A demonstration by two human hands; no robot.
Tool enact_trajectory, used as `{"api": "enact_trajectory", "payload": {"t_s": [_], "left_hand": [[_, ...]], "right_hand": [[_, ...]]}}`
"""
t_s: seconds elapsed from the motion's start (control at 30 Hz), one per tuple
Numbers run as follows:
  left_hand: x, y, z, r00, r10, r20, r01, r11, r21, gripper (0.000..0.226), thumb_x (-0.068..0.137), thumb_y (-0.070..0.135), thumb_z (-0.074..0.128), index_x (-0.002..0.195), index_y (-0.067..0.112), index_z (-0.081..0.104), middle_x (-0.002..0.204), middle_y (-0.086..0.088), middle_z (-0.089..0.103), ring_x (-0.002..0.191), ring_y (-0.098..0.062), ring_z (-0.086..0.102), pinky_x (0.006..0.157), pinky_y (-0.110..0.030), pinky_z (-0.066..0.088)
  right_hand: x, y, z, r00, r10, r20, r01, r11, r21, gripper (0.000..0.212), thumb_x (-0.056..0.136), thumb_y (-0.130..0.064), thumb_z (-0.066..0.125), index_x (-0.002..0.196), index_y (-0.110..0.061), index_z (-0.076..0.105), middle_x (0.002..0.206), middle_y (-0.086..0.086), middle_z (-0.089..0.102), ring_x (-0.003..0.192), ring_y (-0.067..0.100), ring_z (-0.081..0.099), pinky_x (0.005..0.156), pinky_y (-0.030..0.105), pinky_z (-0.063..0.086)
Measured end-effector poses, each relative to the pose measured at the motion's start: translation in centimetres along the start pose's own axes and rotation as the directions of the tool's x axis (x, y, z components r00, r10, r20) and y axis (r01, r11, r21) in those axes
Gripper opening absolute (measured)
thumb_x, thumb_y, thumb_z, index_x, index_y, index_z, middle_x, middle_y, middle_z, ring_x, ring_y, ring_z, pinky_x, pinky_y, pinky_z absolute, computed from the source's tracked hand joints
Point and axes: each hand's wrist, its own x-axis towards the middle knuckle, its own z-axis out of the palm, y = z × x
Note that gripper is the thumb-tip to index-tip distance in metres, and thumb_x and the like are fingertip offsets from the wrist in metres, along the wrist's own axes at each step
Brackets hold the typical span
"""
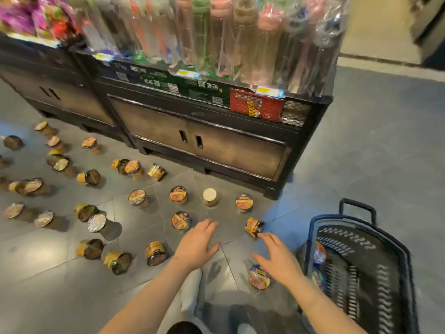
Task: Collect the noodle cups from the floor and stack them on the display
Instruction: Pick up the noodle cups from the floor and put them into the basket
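Both grips are spread and hold nothing: the left hand (pixel 198 242) hovers flat over the grey tiled floor (pixel 48 285), the right hand (pixel 277 257) reaches with fingers apart, its fingertips just beside a tipped yellow-and-black noodle cup (pixel 254 227). Another cup with a printed foil lid (pixel 259 277) stands just beneath the right palm. More cups (pixel 179 194) lie scattered ahead and leftward. Right of it sits a dark blue plastic basket (pixel 361 273); beyond stands the black wood-panelled display (pixel 216 141).

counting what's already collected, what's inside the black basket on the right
Inside the basket, at least two noodle cups lie against its near-left wall, one below the other. The view is blurred and cut off at the bottom edge, so the rest of the inside cannot be seen.
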Motion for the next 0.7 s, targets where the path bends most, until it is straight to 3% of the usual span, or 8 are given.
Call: {"api": "enact_trajectory", "payload": {"t_s": [0.1, 0.3, 0.4, 0.6, 0.67, 0.7], "left_hand": [[4.7, -2.5, -0.7, 0.991, 0.123, 0.055, -0.124, 0.992, 0.018, 0.056, 0.095, 0.043, 0.049, 0.144, 0.018, 0.039, 0.136, -0.001, 0.046, 0.124, -0.020, 0.045, 0.100, -0.034, 0.041], [13.0, -7.3, 0.4, 0.936, 0.311, 0.165, -0.316, 0.949, 0.002, 0.054, 0.094, 0.040, 0.053, 0.142, 0.018, 0.042, 0.133, -0.001, 0.049, 0.122, -0.022, 0.049, 0.097, -0.037, 0.045], [16.0, -8.5, 2.9, 0.907, 0.361, 0.216, -0.370, 0.929, 0.004, 0.054, 0.094, 0.038, 0.055, 0.143, 0.019, 0.041, 0.136, 0.000, 0.048, 0.123, -0.022, 0.049, 0.096, -0.036, 0.046], [21.1, -8.5, 11.4, 0.857, 0.434, 0.277, -0.440, 0.897, -0.042, 0.053, 0.096, 0.037, 0.053, 0.145, 0.020, 0.040, 0.143, 0.004, 0.042, 0.129, -0.020, 0.046, 0.097, -0.033, 0.043], [22.7, -8.8, 14.9, 0.849, 0.465, 0.251, -0.474, 0.880, -0.026, 0.051, 0.096, 0.040, 0.050, 0.142, 0.017, 0.045, 0.141, 0.003, 0.047, 0.125, -0.021, 0.050, 0.093, -0.032, 0.045], [23.5, -9.1, 16.8, 0.840, 0.482, 0.249, -0.493, 0.870, -0.020, 0.053, 0.093, 0.044, 0.046, 0.138, 0.015, 0.050, 0.136, 0.000, 0.052, 0.120, -0.023, 0.055, 0.089, -0.032, 0.049]], "right_hand": [[1.6, -0.3, 0.8, 0.993, 0.109, -0.052, -0.107, 0.994, 0.033, 0.064, 0.093, -0.049, 0.054, 0.149, -0.029, 0.030, 0.148, -0.007, 0.035, 0.134, 0.013, 0.038, 0.106, 0.029, 0.037], [4.4, -0.3, 4.2, 0.933, 0.338, -0.122, -0.320, 0.936, 0.146, 0.072, 0.085, -0.062, 0.052, 0.145, -0.026, 0.036, 0.145, -0.008, 0.038, 0.133, 0.012, 0.038, 0.106, 0.026, 0.032], [5.4, 0.8, 6.1, 0.908, 0.400, -0.126, -0.377, 0.910, 0.174, 0.066, 0.087, -0.051, 0.061, 0.142, -0.025, 0.038, 0.143, -0.006, 0.040, 0.132, 0.014, 0.039, 0.105, 0.028, 0.034], [8.8, 6.6, 12.4, 0.834, 0.538, -0.122, -0.503, 0.833, 0.230, 0.077, 0.076, -0.064, 0.056, 0.139, -0.021, 0.044, 0.141, -0.003, 0.042, 0.130, 0.020, 0.044, 0.103, 0.032, 0.039], [10.4, 9.6, 15.6, 0.817, 0.559, -0.145, -0.516, 0.819, 0.250, 0.084, 0.069, -0.069, 0.049, 0.136, -0.019, 0.050, 0.137, 0.001, 0.047, 0.126, 0.023, 0.048, 0.102, 0.034, 0.042], [11.1, 11.0, 17.0, 0.814, 0.565, -0.135, -0.524, 0.814, 0.251, 0.082, 0.068, -0.066, 0.054, 0.136, -0.020, 0.050, 0.137, 0.001, 0.047, 0.126, 0.024, 0.048, 0.102, 0.034, 0.042]]}}
